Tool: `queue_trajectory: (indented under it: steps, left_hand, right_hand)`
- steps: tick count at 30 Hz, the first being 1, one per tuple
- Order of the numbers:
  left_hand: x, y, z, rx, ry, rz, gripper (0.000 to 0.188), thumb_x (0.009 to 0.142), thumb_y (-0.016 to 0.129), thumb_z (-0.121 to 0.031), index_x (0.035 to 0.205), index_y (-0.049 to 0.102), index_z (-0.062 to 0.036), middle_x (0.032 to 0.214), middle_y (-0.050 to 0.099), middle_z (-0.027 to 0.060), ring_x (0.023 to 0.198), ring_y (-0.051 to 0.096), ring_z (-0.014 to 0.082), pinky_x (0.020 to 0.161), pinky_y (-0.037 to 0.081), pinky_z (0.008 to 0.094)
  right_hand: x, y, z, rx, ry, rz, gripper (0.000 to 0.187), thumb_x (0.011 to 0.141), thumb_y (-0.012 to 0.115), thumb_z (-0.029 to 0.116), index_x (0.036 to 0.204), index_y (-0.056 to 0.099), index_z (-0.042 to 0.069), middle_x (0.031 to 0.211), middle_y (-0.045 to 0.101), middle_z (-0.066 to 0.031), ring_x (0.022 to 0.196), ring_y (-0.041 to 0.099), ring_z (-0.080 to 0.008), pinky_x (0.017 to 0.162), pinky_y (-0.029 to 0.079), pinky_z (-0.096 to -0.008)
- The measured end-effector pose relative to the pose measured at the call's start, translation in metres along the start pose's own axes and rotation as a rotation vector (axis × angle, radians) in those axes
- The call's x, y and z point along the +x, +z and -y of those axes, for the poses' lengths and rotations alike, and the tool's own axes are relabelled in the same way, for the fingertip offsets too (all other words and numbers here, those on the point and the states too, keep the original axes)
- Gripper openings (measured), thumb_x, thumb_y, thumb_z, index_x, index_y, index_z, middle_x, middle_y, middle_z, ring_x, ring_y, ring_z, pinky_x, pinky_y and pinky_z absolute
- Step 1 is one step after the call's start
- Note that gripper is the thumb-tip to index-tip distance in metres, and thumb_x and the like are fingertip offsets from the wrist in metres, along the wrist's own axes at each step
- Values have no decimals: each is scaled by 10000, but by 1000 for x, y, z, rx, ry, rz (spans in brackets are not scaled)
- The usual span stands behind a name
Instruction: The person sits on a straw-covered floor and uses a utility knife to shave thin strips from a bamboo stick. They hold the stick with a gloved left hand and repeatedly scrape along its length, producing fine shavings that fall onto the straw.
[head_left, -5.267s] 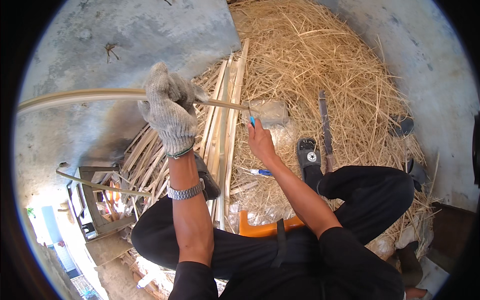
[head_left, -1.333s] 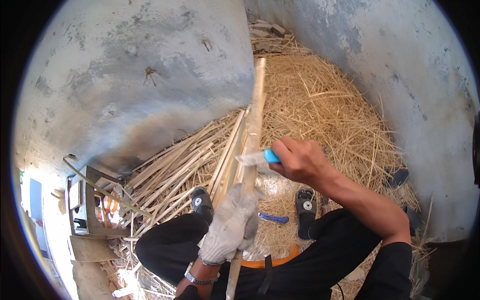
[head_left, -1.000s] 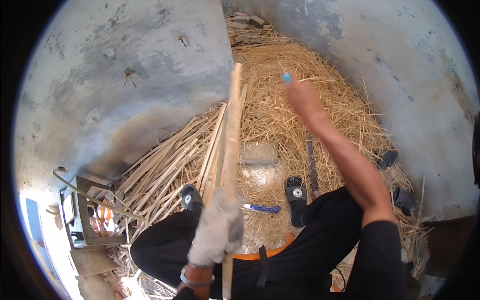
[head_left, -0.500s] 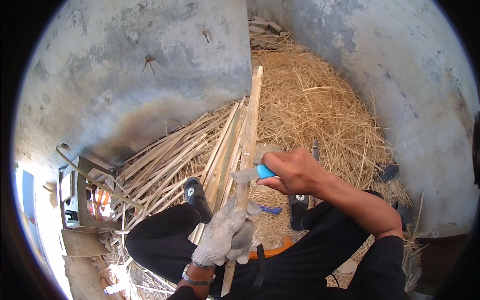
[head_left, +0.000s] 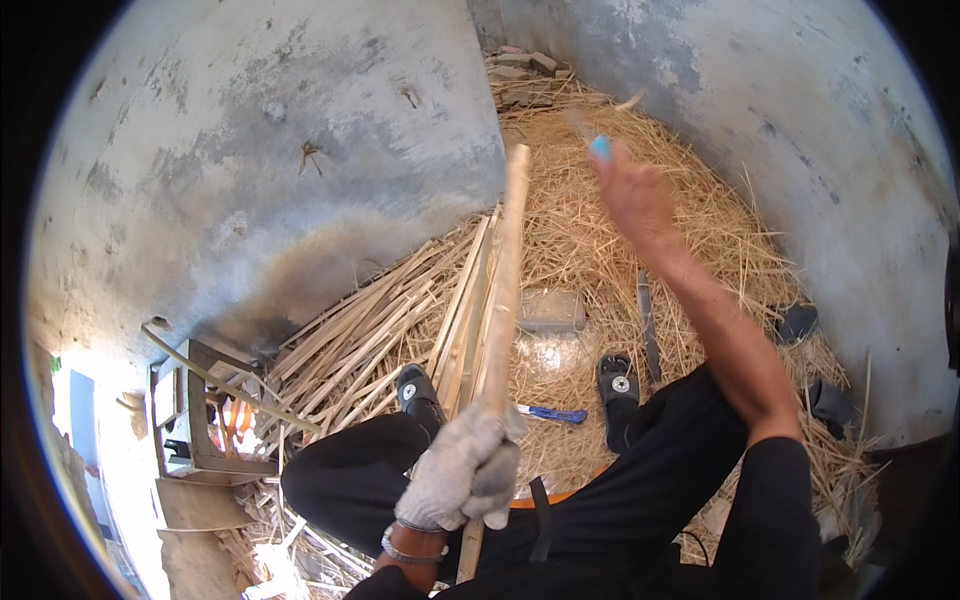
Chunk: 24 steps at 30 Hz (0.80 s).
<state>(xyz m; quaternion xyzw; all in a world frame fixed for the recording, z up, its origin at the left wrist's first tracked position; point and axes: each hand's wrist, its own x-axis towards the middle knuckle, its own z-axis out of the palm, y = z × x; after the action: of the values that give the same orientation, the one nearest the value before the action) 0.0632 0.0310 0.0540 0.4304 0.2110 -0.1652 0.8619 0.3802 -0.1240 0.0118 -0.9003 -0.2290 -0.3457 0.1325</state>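
My left hand (head_left: 465, 470), in a grey work glove, grips a long pale bamboo stick (head_left: 505, 270) that points away from me over the straw. My right hand (head_left: 630, 190) is raised and blurred, stretched out far over the straw heap, holding a small knife with a blue handle (head_left: 598, 147). The knife is well clear of the stick. My legs in black trousers and black sandals (head_left: 620, 385) lie below the stick.
A pile of split bamboo strips (head_left: 390, 330) lies left of the stick. A flat grey stone (head_left: 552, 310), a long dark blade (head_left: 645, 320) and a second blue-handled knife (head_left: 550, 413) rest on the straw (head_left: 600, 260). Concrete walls close in on both sides. A metal stand (head_left: 200, 410) sits at left.
My right hand with the knife has swept from beside the stick near my left hand up and away over the straw. The left hand still grips the stick.
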Motion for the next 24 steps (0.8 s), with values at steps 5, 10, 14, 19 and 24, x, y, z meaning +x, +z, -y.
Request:
queue_trajectory:
  steps: [5,10,14,19,24]
  left_hand:
    - [7,-10,14,5,-22,-119,272,1071,432,-319,1115,510,-62,527,374,-8,305,325,85,293,310,246]
    - [8,-15,24,-222,29,84,294,1063,431,-351,1031,513,-70,522,371,-1,301,308,99,295,310,248]
    - [4,-18,31,-384,-19,246,294,1064,435,-349,991,506,-73,514,377,-18,302,308,91,293,304,248]
    - [-14,-12,47,-345,-103,335,264,1042,462,-308,938,514,-71,496,371,-26,322,334,93,303,345,269]
    - [-2,-1,44,-144,-84,187,248,1012,483,-275,961,543,-40,534,443,43,344,414,144,334,415,302]
  right_hand:
    - [-24,-49,-12,602,3,72,295,1032,536,317,892,542,58,564,510,-50,414,483,-189,406,395,-344]
    - [-68,-68,36,688,-504,329,396,999,566,427,839,505,70,564,503,-83,438,513,-228,412,409,-387]
    - [-79,-70,50,705,-538,281,416,981,577,456,822,502,79,565,512,-91,425,517,-249,404,414,-393]
    - [-36,-29,19,299,-87,99,448,999,535,490,776,495,103,548,479,-30,402,453,-151,371,389,-313]
    - [-48,-48,9,526,-137,17,404,1024,532,432,805,508,93,535,418,14,415,412,-101,365,341,-295]
